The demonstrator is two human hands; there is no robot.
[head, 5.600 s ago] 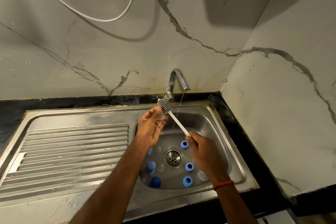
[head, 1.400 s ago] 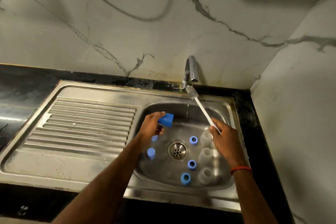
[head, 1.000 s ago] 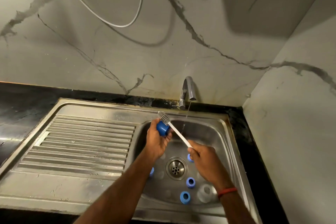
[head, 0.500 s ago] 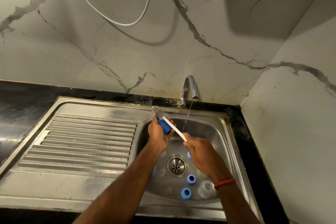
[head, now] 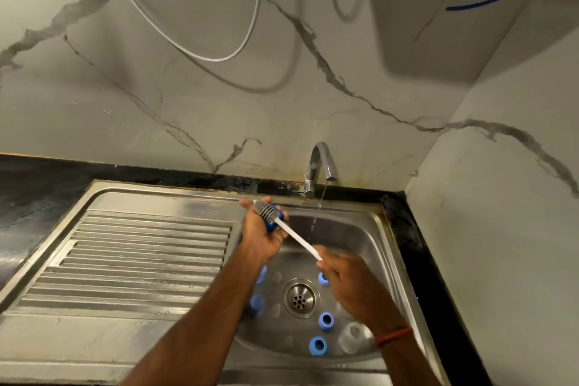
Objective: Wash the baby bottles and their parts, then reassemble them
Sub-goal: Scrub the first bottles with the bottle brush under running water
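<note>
Now the sink [head: 360, 229] is seen much as it was a moment ago, with a thin stream from the tap [head: 319, 163] left running into the basin, just to the right of the work and not touching it. What has changed is held over the basin's back-left corner. The left hand [head: 261, 238], seen lifting a blue cap [head: 277, 222] clear of the basin just over a second ago, is curled round that cap. The brush [head: 294, 235], then held up by the tap, has been brought down so that its bristle head is laid against the cap. The white handle is gripped at its lower end by the right hand [head: 347, 282], fingers closed round it. That hand is blurred, so a scrubbing stroke is judged to be under way. Washing of this one cap is thus taken as begun, not finished. Down in the basin a clear bottle [head: 351, 337] is left standing at the front right. Several blue rings [head: 326, 321] are scattered round the drain [head: 300, 298], so most of the washing and all of the reassembly are judged still to be done.
</note>
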